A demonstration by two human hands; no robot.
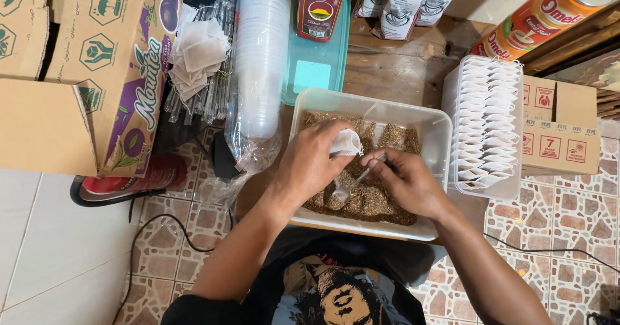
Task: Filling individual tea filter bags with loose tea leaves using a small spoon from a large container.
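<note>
A clear plastic tub (pixel 434 126) half full of brown loose tea (pixel 378 199) sits in front of me on a low wooden table. My left hand (pixel 310 163) pinches a small white filter bag (pixel 347 143) above the tea. My right hand (pixel 407 182) grips a metal spoon (pixel 345 189), its bowl down in the tea just below the bag.
A clear tray (pixel 484 128) of stacked white filter bags stands right of the tub. Left of it lie a sleeve of plastic cups (pixel 258 67), loose bags (pixel 200 57) and cardboard boxes (pixel 103 60). Tea packets (pixel 323 5), a teal lid (pixel 313 70) and an orange can (pixel 549 15) sit behind. Cables cross the tiled floor.
</note>
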